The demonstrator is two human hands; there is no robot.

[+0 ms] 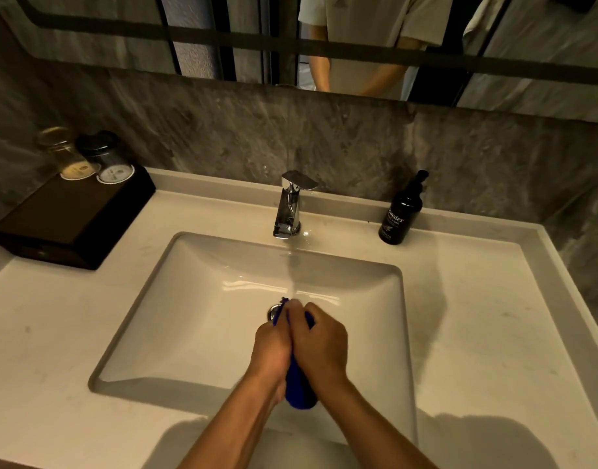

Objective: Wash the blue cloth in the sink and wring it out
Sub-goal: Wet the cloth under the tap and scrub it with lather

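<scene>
Over the middle of the sink [175, 299], the left hand [270, 350] and the right hand [319, 343] press together, both closed around the one blue cloth [299, 390]. The cloth is bunched between the palms; a rolled end hangs out below the wrists and a small tip shows above the fingers, near the drain [274, 311]. Water runs from the single chrome faucet [291, 206] onto the knuckles. On the pale table [477, 316] stand one dark pump bottle [402, 211], to the right of the faucet, and one dark box [71, 221] at the far left carrying two upturned glasses [88, 157]. A mirror [324, 38] spans the wall behind.
</scene>
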